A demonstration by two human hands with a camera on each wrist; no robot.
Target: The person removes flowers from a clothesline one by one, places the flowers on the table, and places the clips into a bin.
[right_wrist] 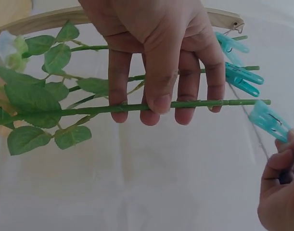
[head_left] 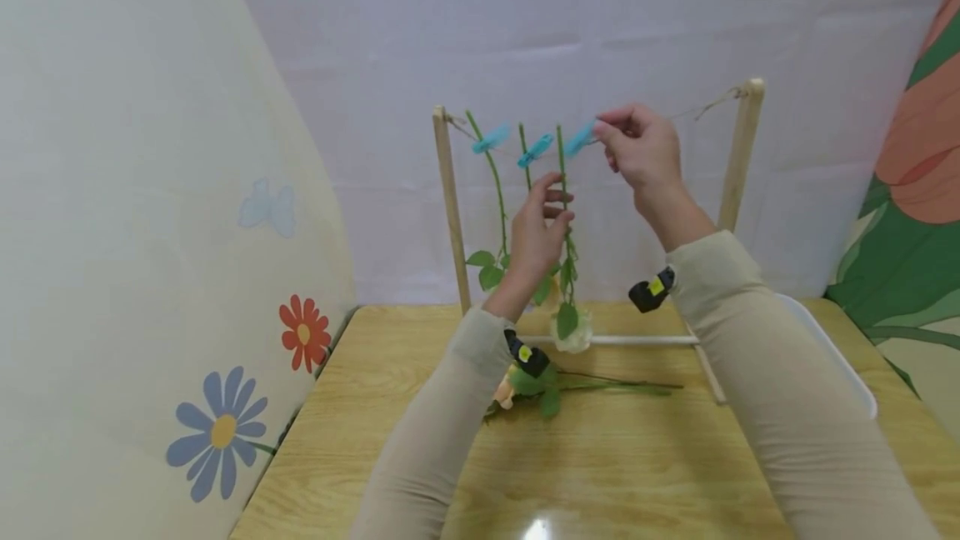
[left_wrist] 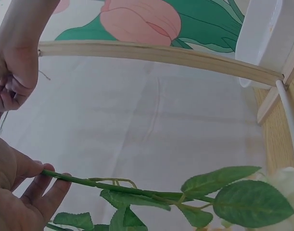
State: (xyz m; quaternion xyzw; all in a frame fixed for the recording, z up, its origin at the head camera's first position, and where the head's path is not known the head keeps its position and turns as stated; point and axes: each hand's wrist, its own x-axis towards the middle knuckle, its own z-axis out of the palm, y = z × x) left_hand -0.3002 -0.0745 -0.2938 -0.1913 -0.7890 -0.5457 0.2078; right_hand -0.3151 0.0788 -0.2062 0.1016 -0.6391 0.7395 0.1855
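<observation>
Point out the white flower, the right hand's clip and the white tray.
White flower [head_left: 581,338]: head view, its petals.
Clip [right_wrist: 263,116]: right wrist view, its body.
White tray [left_wrist: 262,36]: left wrist view, bare surface.

We see a white-petalled flower with a long green leafy stem hanging upside down, blossom lowest, the stem pinched in the left hand. Just beside its bare upper end, we find a translucent blue plastic clothespin, tilted, held at its handles by the right hand.

Wood-grain table before a creased white sheet; cream left wall with painted flowers, pink tulip mural at right
</observation>
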